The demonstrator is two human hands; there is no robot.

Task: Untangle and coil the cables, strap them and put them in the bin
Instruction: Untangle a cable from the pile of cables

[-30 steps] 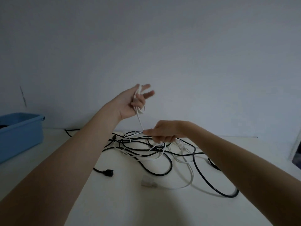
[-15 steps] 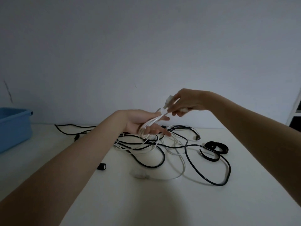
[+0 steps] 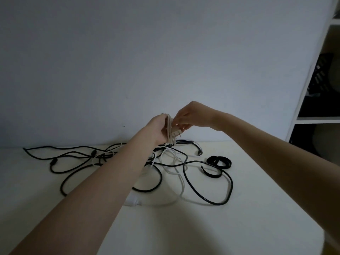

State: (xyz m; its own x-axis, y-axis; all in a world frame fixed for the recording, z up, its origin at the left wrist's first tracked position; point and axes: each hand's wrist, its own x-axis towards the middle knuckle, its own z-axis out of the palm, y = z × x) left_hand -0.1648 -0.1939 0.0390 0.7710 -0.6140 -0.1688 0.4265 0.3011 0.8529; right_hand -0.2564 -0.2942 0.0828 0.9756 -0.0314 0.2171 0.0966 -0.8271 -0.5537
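left hand (image 3: pixel 158 129) grips white cable (image 3: pixel 170 130) loops in curled fingers; right hand (image 3: pixel 189 115) pinches the same bundle, black cables (image 3: pixel 207 196) below the fingertips.

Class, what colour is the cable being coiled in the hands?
White cable, seen in the head view.

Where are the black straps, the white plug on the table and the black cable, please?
black straps (image 3: pixel 219 161), head view, on the rolled loops.
white plug (image 3: pixel 131 201), head view, on its body.
black cable (image 3: pixel 207 199), head view, on its big right loop.
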